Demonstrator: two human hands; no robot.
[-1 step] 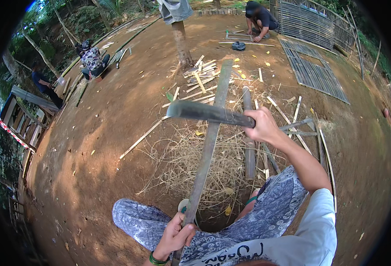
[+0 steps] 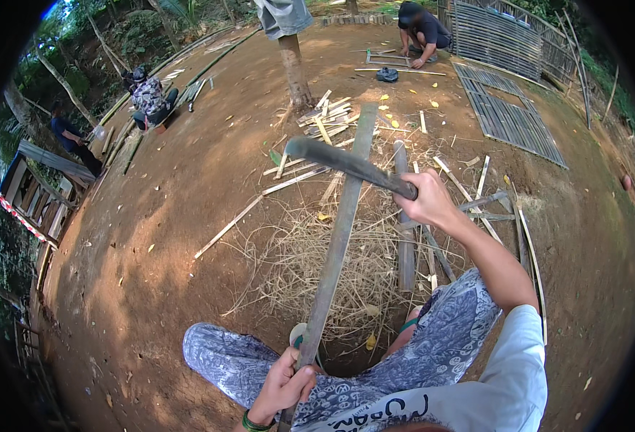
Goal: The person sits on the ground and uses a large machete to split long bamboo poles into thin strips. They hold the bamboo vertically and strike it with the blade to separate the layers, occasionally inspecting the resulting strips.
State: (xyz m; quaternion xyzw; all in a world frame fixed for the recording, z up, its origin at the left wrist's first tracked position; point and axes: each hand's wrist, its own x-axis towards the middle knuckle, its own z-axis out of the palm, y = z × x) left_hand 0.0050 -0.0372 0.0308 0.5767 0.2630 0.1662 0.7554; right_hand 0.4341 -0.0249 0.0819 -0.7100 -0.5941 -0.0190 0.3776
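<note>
My left hand (image 2: 286,385) is closed round the near end of a long, flat bamboo slat (image 2: 337,255), which points away from me and slightly to the right. In my right hand (image 2: 429,199) is a dark machete (image 2: 339,160), gripped at its right end. Its broad, curved tip points left, and the blade crosses over the slat's far half. I cannot tell whether blade and slat touch. Beneath the slat lies a heap of thin bamboo shavings (image 2: 299,263), between my bent legs and the pile of pale strips.
Pale split strips (image 2: 324,126) are piled by a tree trunk (image 2: 294,75). A dark bamboo piece (image 2: 406,252) and crossed strips (image 2: 490,209) lie to the right. Slatted panels (image 2: 508,111) are farther off. One person (image 2: 425,32) crouches at the back; others are at far left.
The machete has shifted slightly up and right with my right hand, and its tip is tilted higher. My left hand stays on the slat, whose far end sits slightly lower.
</note>
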